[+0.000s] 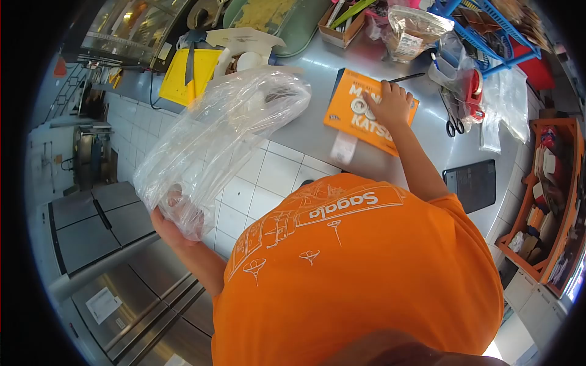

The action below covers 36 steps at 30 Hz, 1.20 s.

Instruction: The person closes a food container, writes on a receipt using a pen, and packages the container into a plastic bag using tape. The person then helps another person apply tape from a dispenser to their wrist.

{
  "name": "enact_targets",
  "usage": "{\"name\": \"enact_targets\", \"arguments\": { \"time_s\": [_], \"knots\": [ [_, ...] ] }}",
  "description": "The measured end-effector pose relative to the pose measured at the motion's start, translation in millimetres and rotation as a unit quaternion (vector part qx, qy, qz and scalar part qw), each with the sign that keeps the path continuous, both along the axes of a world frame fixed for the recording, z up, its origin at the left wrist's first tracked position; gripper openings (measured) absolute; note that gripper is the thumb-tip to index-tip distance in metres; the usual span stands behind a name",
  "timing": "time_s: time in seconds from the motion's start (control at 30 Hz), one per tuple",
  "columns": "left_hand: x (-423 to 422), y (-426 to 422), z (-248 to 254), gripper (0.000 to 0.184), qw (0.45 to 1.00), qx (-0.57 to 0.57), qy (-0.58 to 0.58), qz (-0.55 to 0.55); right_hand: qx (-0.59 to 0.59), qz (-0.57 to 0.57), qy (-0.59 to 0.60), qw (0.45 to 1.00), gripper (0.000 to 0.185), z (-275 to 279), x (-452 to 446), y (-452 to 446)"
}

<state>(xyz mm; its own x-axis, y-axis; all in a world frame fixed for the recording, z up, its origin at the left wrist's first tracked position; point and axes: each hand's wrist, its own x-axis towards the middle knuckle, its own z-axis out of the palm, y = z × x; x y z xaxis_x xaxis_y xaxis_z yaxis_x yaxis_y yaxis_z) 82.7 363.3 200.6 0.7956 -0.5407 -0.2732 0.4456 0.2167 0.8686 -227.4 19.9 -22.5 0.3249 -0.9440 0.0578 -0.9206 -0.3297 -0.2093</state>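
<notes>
My left hand [170,215] is at the left, over the floor, closed on a clear plastic bag [226,116]. Some of its fingers show only through the film. The bag stretches up and right, its far end reaching the steel table's edge. On the table, my right hand [390,108] lies on top of an orange printed box [354,91], thumb spread from the fingers. A dark pen [408,77] lies just beyond those fingertips. A small pale slip [343,148] sticks out below the box's near edge.
Scissors [453,119] and a dark tablet [470,185] lie on the steel table [308,143] at right. A knife [190,67] rests on a yellow board [174,79] at back left. A blue basket [506,43] stands back right. An orange shelf [519,244] is beyond.
</notes>
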Motion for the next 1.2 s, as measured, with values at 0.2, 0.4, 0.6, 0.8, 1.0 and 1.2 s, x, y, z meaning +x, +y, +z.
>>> {"name": "enact_targets", "arguments": {
  "time_s": [0.2, 0.4, 0.6, 0.8, 1.0, 1.2],
  "knots": [
    [-6.8, -57.0, 10.4, 0.040, 0.998, 0.003, 0.045, -0.044, 0.098, 0.040, 0.003, 0.994, 0.071, 16.0, -20.8, 30.0],
    [28.6, -117.2, 1.0, 0.040, 0.996, 0.052, 0.023, -0.065, 0.413, 0.015, -0.061, 0.909, 0.075, 27.1, -36.5, -12.3],
    [28.7, -183.1, 5.3, 0.041, 0.985, 0.101, -0.007, -0.139, 0.606, 0.045, -0.215, 0.765, 0.069, 36.4, -66.2, -20.2],
    [-1.7, -244.7, 41.4, 0.031, 0.895, 0.213, -0.176, -0.351, 0.522, -0.024, -0.422, 0.741, 0.074, 46.1, -136.1, -15.2],
    [-63.4, -363.6, 93.0, 0.040, 0.557, 0.167, -0.724, -0.371, 0.510, -0.021, -0.614, 0.602, 0.073, 107.8, -160.2, -33.2],
    [-132.8, -423.2, 149.9, 0.057, 0.467, 0.110, -0.817, -0.322, 0.607, 0.077, -0.674, 0.414, 0.069, 149.4, -96.8, -42.0]
  ]
}}
